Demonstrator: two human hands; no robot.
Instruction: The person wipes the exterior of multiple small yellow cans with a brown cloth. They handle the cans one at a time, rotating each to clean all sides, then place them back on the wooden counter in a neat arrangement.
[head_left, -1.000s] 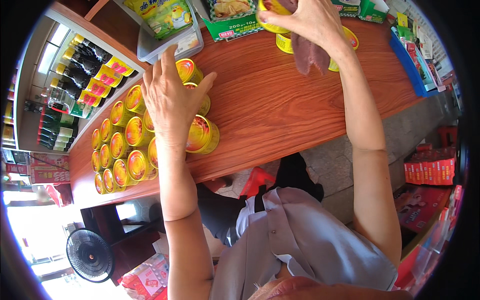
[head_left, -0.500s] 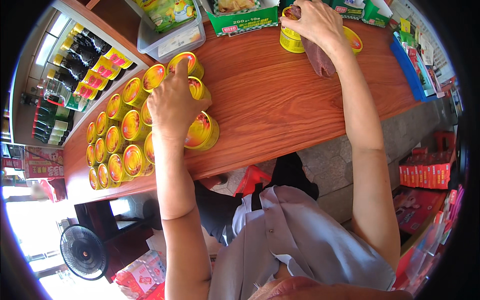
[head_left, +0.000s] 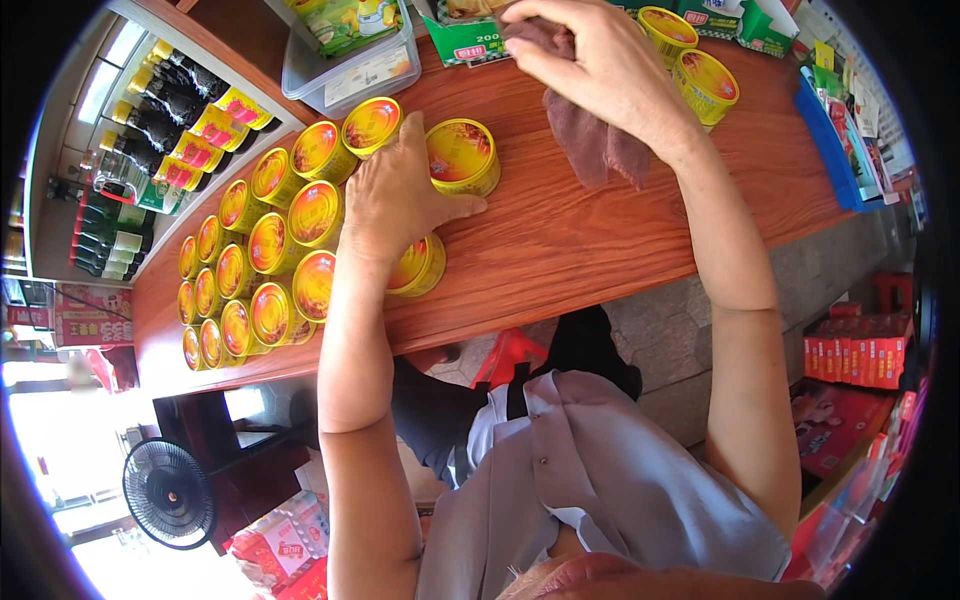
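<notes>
My left hand (head_left: 392, 195) reaches over the right end of a group of round yellow cans (head_left: 316, 213) with red-and-gold lids. Its fingers stretch forward beside a far can (head_left: 372, 125), and its thumb points right, below a separate can (head_left: 463, 157). Another can (head_left: 416, 266) is partly covered by the wrist; what lies beneath the palm is hidden. My right hand (head_left: 610, 85) grips a brown cloth (head_left: 592, 145), which hangs down onto the wooden counter (head_left: 560, 240). Two more yellow cans (head_left: 706, 86) stand just right of this hand.
Along the far edge are a clear plastic tub (head_left: 352, 75) and green cartons (head_left: 765, 30). Bottles (head_left: 190, 110) fill a shelf at left. At the counter's right end sits a blue tray (head_left: 830, 140). A black fan (head_left: 170, 493) stands at lower left.
My right hand has moved left with the cloth, uncovering a can at right. My left hand has shifted right. A can now stands alone to its right, where bare wood was.
</notes>
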